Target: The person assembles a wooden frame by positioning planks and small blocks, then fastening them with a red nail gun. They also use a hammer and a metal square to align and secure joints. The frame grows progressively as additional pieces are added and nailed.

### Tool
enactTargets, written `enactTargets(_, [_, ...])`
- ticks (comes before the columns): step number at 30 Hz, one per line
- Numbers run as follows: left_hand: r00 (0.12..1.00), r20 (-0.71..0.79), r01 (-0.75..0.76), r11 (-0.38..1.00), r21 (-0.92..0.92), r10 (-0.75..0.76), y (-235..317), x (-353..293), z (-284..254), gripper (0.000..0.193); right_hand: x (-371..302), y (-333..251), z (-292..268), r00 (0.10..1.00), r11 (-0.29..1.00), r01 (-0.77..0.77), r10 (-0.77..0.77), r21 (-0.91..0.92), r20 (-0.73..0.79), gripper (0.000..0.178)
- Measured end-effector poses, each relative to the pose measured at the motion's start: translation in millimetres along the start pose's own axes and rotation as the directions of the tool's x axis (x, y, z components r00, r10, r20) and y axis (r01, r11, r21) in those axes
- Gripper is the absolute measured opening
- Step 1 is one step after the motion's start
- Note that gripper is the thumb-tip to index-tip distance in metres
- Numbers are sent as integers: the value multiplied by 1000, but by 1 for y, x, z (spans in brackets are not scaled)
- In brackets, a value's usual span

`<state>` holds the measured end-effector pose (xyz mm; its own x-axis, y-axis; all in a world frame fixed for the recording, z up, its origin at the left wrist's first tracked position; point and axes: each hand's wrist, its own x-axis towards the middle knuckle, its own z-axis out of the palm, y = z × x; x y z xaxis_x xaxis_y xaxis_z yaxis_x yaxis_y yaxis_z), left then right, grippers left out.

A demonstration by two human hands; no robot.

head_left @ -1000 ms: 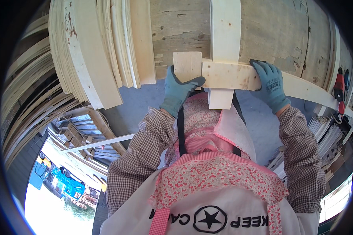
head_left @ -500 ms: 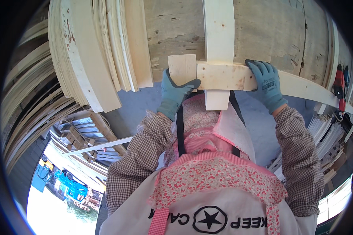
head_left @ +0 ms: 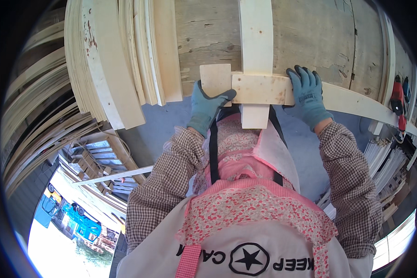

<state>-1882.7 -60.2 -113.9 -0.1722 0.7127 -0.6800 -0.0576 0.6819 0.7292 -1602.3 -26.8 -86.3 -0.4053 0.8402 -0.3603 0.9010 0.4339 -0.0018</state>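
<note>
My left hand [head_left: 209, 107], in a blue-grey work glove, is closed round a small flat wooden block [head_left: 216, 78], thumb across its near part. Right of the block, a short wooden board [head_left: 262, 90] lies crosswise over a long pale plank [head_left: 257, 41]. The plank's near end juts past the bench edge toward me. My right hand [head_left: 309, 96], gloved the same way, grips the right end of the short board. Its fingers reach over the far side, and its thumb is partly visible at the near edge.
The worn wooden bench top [head_left: 310, 41] has a pale edge rail [head_left: 356, 103]. Stacked long boards [head_left: 111, 65] stand at left, more strips [head_left: 37, 106] beyond them. A red-handled tool [head_left: 397, 97] hangs at far right, above piled slats [head_left: 380, 162]. Below left is a wooden pallet [head_left: 102, 157].
My right hand has shifted slightly left along the short board's end, its fingers more upright. My left hand keeps its hold on the block. The whole view has moved a little.
</note>
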Motion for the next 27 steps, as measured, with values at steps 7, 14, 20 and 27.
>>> enactTargets(7, [999,47,7,1000,-6,-7,-1,3,-2,70,31,-25,-18,986,967,141,-156,213,57,71])
enactTargets(14, [1000,6,29,998,-61,-28,1,0,3,72,26,-27,-7,995,975,84,-95,206,41,73])
enactTargets(20, [998,51,29,999,40,-31,0,2,-8,69,26,-27,-10,994,974,93,-102,205,36,75])
enactTargets(27, [912,-190,-339,929,145,363,64,42,-33,78,28,-25,-2,994,976,98,-105,196,29,77])
